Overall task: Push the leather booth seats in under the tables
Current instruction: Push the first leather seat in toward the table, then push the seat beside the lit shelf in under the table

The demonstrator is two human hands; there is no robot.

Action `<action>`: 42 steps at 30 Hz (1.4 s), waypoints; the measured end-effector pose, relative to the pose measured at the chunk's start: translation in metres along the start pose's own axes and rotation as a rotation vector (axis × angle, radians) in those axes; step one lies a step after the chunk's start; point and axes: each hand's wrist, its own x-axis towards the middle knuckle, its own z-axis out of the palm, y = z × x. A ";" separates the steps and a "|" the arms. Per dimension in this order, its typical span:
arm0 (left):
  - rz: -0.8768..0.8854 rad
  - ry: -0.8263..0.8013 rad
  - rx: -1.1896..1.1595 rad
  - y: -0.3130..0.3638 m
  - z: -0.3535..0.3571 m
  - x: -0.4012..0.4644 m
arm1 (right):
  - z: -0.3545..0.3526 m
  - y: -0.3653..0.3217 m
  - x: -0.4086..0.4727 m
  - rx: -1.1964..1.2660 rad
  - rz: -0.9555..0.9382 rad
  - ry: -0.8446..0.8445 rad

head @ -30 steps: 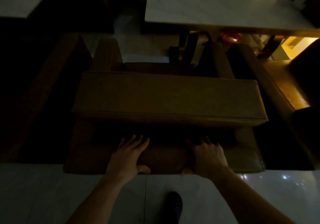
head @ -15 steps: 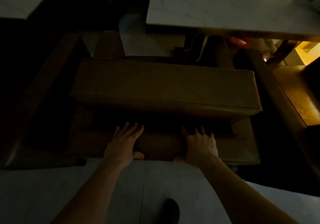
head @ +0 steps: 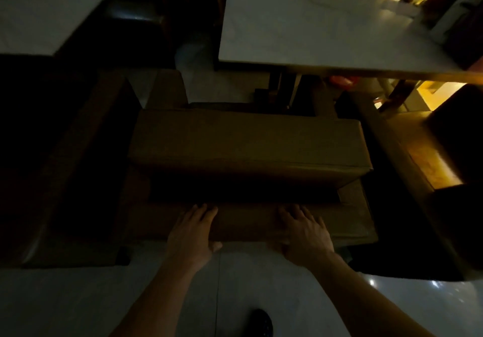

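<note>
The left hand (head: pixel 192 232) and right hand (head: pixel 304 235) lay flat, fingers straight and spread, pressing the top rear edge of the brown leather booth seat (head: pixel 248 140). Beyond the right hand stood a white table (head: pixel 313 31), its near edge above the seat's front end. A dark shoe (head: pixel 262 323) showed between the 2 forearms.

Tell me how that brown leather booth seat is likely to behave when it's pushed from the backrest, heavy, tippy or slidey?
Probably heavy: the booth seat is wide and boxy, and both the left hand and right hand press on its backrest. It likely slides rather than rolls on the glossy tiled floor. Tipping seems unlikely with so broad a base.
</note>
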 end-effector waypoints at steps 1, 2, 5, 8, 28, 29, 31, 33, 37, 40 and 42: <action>0.015 -0.001 -0.008 0.004 -0.006 -0.004 | -0.003 0.001 -0.010 0.009 0.017 0.018; 0.031 -0.001 -0.018 0.010 -0.012 -0.008 | -0.008 0.003 -0.019 0.019 0.035 0.040; 0.095 0.012 -0.019 0.029 -0.033 -0.012 | -0.028 0.013 -0.047 0.043 0.081 0.115; 0.174 0.004 -0.022 0.060 -0.049 -0.014 | -0.053 0.031 -0.077 0.070 0.121 0.166; 0.519 -0.073 -0.042 0.489 -0.042 -0.091 | -0.095 0.390 -0.324 0.244 0.444 0.400; 0.530 -0.097 -0.042 0.514 -0.033 -0.096 | -0.090 0.414 -0.334 0.250 0.457 0.401; 0.550 -0.135 -0.039 0.558 -0.017 -0.103 | -0.082 0.457 -0.347 0.265 0.498 0.399; 0.570 -0.152 -0.030 0.597 -0.001 -0.106 | -0.076 0.495 -0.355 0.274 0.521 0.398; 0.610 -0.154 -0.014 0.669 0.030 -0.096 | -0.070 0.563 -0.350 0.266 0.536 0.391; 0.630 -0.158 -0.010 0.718 0.054 -0.075 | -0.067 0.609 -0.334 0.261 0.541 0.360; 0.633 -0.169 -0.029 0.751 0.072 -0.054 | -0.068 0.642 -0.317 0.259 0.538 0.340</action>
